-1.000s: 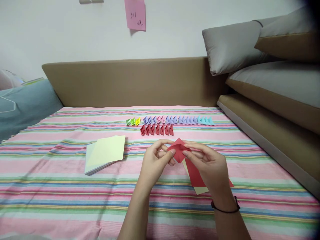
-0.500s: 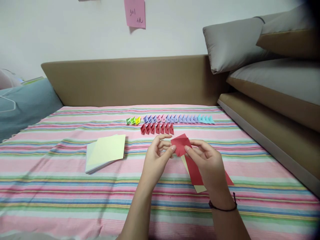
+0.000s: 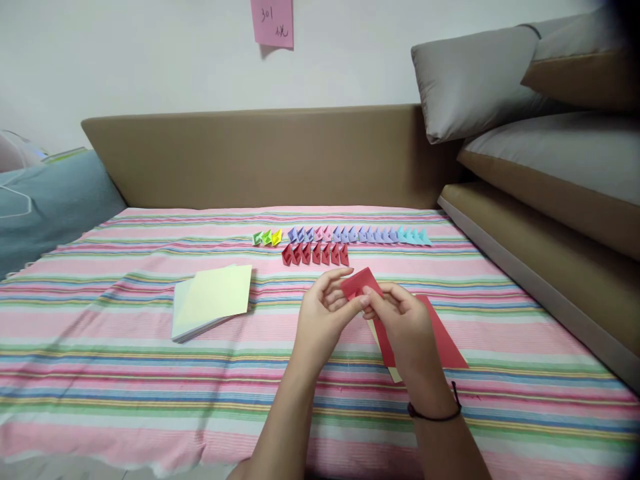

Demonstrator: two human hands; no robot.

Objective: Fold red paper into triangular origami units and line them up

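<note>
Between my two hands, above the striped cloth, is a small folded red paper [image 3: 363, 280]. My left hand [image 3: 327, 303] grips its left side, thumb across the front and fingers behind. On the right side, my right hand [image 3: 400, 317] pinches it, its thumb close to the left thumb at the lower edge. Part of the paper is hidden by the thumbs. Under my right hand lie red paper sheets [image 3: 445, 340] with a pale yellow sheet [image 3: 395, 375] showing beneath. Beyond the hands stands a row of small folded red paper pieces [image 3: 317, 254].
Behind the red row runs a longer row of folded pieces [image 3: 370, 235] in green, yellow, purple, pink and blue. A stack of pale paper sheets [image 3: 213, 300] lies to the left on the striped cloth [image 3: 150, 380]. Grey and brown cushions [image 3: 550, 153] pile up at right.
Both thumbs have come together at the lower part of the red paper, where a fold now shows. My right hand has shifted slightly left, uncovering more of the red sheets.
</note>
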